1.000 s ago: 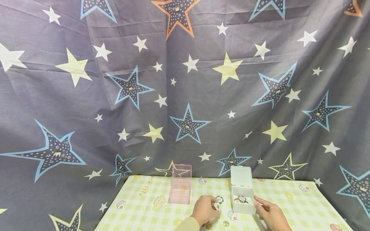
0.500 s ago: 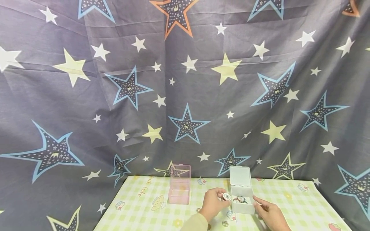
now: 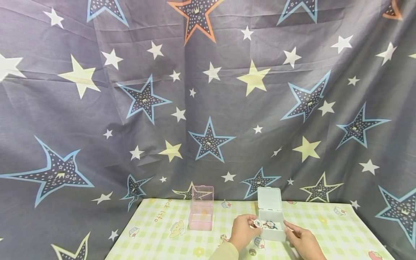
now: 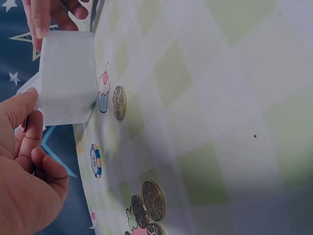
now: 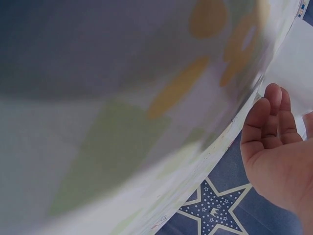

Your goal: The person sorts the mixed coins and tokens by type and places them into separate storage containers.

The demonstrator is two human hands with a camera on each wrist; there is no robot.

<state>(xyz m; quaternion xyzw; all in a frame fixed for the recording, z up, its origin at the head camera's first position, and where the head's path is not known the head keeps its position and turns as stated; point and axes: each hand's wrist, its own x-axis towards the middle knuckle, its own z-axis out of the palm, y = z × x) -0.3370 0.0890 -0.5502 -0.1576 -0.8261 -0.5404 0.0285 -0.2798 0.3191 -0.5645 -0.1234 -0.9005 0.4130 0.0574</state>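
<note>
Between thumb and fingers, my left hand [image 3: 243,231] pinches a white-faced poker chip [image 3: 258,223] at the left rim of an open-lidded white box [image 3: 273,235]. Several poker chips [image 3: 271,225] lie inside the box. My right hand [image 3: 303,240] touches the box's right side with extended, slightly bent fingers. In the right wrist view, that hand [image 5: 276,152] has its fingers beside the white wall. A blue and white poker chip [image 4: 96,160] lies on the tablecloth below my left hand in the left wrist view; the hand hides it from the head view.
A clear pink box [image 3: 201,222] with its lid up stands to the left. Gold coins lie nearer me, one coin [image 4: 120,103] in front of the white box and several coins [image 4: 153,200] further left. A star-printed curtain [image 3: 208,90] hangs behind the checked tablecloth [image 3: 162,238].
My left hand has moved right and slightly up with the poker chip, from over the tablecloth to the white box's rim. My right hand has stayed at the box.
</note>
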